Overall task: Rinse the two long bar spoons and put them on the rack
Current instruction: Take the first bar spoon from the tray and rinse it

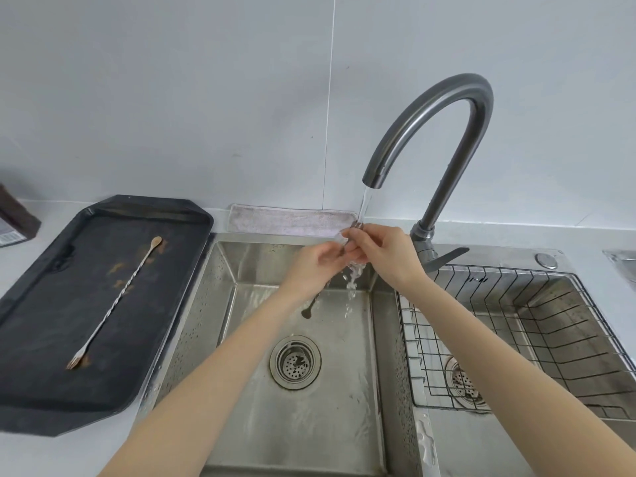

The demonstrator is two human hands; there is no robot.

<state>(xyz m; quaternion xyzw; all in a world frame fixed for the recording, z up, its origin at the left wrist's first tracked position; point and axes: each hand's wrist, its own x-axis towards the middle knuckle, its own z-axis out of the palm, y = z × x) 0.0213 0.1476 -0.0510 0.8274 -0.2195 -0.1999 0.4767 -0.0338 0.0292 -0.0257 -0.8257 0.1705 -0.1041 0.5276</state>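
Note:
Both my hands hold one long bar spoon [314,302] under the running tap [430,132], above the left sink basin [330,390]. My left hand [315,265] grips its middle. My right hand [382,254] pinches its upper end, which is hidden in the water stream. The spoon's lower tip hangs down toward the basin floor. A second bar spoon [118,297] with a twisted stem lies diagonally on the black tray [44,390] at the left, with brown stains around it. The black wire rack [516,325] sits in the right basin.
A folded pale cloth [292,220] lies behind the left basin against the wall. A dark brown package [15,222] stands at the far left of the counter. Water droplets lie on the divider between the basins.

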